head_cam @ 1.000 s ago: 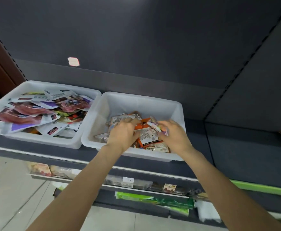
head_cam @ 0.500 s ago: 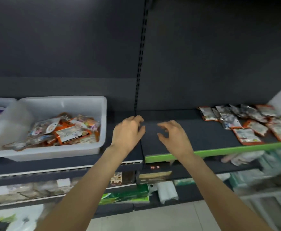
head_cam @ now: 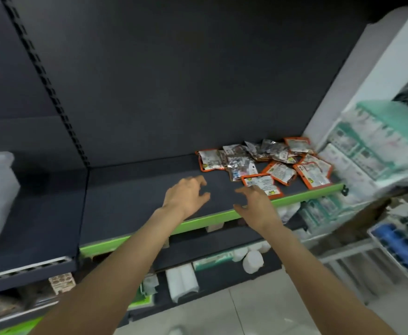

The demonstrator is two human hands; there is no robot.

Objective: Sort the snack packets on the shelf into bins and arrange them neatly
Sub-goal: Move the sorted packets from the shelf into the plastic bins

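Right hand fingers just beside nearest snack packet, holding nothing.

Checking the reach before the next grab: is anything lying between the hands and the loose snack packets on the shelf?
Nothing visible. Bare dark shelf separates the left hand and right hand from the snack packets.

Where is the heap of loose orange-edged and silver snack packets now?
In the head view, the heap of snack packets lies at the right end of the dark green-edged shelf, just beyond the right hand.
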